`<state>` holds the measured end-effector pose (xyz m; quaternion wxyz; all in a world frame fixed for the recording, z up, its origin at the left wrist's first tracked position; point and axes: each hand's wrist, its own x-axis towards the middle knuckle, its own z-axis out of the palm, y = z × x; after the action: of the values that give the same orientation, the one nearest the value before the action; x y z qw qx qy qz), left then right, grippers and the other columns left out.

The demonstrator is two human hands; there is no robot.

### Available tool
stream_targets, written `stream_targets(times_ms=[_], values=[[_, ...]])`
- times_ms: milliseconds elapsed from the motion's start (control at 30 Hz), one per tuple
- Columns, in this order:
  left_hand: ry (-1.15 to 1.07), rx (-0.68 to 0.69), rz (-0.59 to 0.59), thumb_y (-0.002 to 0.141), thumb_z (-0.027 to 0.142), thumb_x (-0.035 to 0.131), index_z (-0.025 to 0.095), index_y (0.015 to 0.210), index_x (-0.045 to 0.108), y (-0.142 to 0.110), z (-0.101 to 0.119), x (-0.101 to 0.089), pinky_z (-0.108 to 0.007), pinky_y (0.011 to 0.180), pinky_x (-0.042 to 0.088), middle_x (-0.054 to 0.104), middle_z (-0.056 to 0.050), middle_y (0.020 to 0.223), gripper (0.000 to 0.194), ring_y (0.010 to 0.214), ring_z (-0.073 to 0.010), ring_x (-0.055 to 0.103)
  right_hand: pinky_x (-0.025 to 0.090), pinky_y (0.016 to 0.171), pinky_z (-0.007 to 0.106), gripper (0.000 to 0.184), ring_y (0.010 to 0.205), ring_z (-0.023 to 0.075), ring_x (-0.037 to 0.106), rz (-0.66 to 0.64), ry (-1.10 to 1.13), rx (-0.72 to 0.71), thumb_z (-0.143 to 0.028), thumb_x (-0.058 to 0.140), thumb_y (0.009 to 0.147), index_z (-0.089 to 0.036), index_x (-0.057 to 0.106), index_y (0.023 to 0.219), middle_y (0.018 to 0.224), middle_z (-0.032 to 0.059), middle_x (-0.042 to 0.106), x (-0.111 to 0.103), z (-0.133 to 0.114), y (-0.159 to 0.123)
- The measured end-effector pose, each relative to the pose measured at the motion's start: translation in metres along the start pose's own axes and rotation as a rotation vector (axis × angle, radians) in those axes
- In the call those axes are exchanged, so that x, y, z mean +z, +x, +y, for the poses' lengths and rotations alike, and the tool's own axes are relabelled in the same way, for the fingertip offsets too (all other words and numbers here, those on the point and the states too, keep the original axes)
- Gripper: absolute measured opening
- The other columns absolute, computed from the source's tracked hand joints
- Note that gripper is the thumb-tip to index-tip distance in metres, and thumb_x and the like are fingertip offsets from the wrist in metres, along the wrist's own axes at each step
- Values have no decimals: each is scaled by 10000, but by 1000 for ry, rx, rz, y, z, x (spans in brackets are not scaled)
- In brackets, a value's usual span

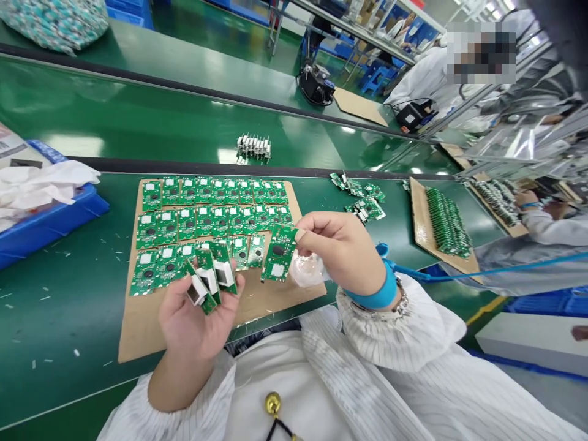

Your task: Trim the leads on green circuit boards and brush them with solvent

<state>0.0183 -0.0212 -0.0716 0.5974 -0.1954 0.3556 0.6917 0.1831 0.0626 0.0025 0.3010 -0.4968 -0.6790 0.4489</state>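
Observation:
My left hand [195, 315] is closed around a fanned stack of small green circuit boards [209, 278] with white square parts, held just above the cardboard sheet [138, 334]. My right hand [340, 248] pinches one green circuit board [279, 252] by its top corner, hanging over the sheet's right end. Rows of several more green boards [211, 211] lie flat on the cardboard. A clear plastic wad [307, 271] sits under my right hand. A blue wrist strap [379, 294] circles my right wrist.
A blue bin [50, 220] with white cloth stands at the left. Loose boards [365, 199] and a cardboard tray of upright boards [445, 223] lie to the right. A cluster of white parts [253, 147] rests on the belt. Another person's sleeve [546, 236] is at far right.

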Motion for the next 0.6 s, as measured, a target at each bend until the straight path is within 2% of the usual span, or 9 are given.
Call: stream_targets(times_ms=[100, 167, 200, 233, 367, 500, 600], values=[[45, -48, 56, 749, 220, 440, 152, 792, 656, -3, 2, 2, -309, 503, 595, 708, -71, 708, 231, 657, -217, 699, 404, 514, 239, 127, 507, 102, 499, 206, -91, -153, -245, 547, 738, -174, 569, 635, 549, -19, 552, -33, 15, 9], [79, -63, 80, 745, 242, 455, 169, 857, 663, -4, 4, 1, -310, 469, 592, 705, -59, 713, 247, 629, -222, 698, 426, 567, 254, 141, 578, 122, 536, 370, -387, -280, -264, 518, 786, -172, 582, 699, 639, 6, 588, -60, 34, 23], [100, -66, 92, 743, 250, 463, 181, 870, 664, -5, 5, 0, -315, 460, 593, 705, -50, 714, 248, 616, -224, 696, 441, 614, 263, 159, 647, 137, 564, 404, -582, -313, -255, 486, 814, -165, 596, 743, 709, 30, 615, -72, 45, 32], [120, -69, 106, 744, 257, 468, 190, 869, 664, -5, 5, -2, -321, 459, 596, 706, -45, 718, 242, 610, -225, 695, 450, 661, 272, 190, 717, 150, 582, 386, -788, -330, -230, 437, 839, -158, 607, 792, 775, 52, 636, -83, 58, 42], [181, -63, 130, 724, 274, 538, 213, 895, 667, 0, 4, -15, -318, 527, 616, 719, -27, 743, 223, 654, -224, 702, 452, 760, 281, 179, 833, 174, 601, 211, -987, -303, -183, 468, 840, -160, 644, 811, 844, 74, 663, -109, 110, 78], [215, -86, -44, 680, 308, 617, 261, 974, 638, 17, 8, -38, -305, 617, 622, 729, 7, 847, 299, 757, -217, 697, 481, 766, 309, 190, 845, 155, 600, 24, -1104, -276, -252, 481, 904, -139, 633, 898, 933, 72, 645, -113, 148, 89], [262, -57, -112, 634, 314, 604, 282, 905, 625, 39, 17, -57, -296, 499, 587, 720, 6, 785, 274, 658, -212, 673, 509, 775, 343, 231, 855, 142, 600, -80, -1148, -253, -334, 515, 909, -143, 600, 1007, 990, 50, 624, -118, 165, 80]])
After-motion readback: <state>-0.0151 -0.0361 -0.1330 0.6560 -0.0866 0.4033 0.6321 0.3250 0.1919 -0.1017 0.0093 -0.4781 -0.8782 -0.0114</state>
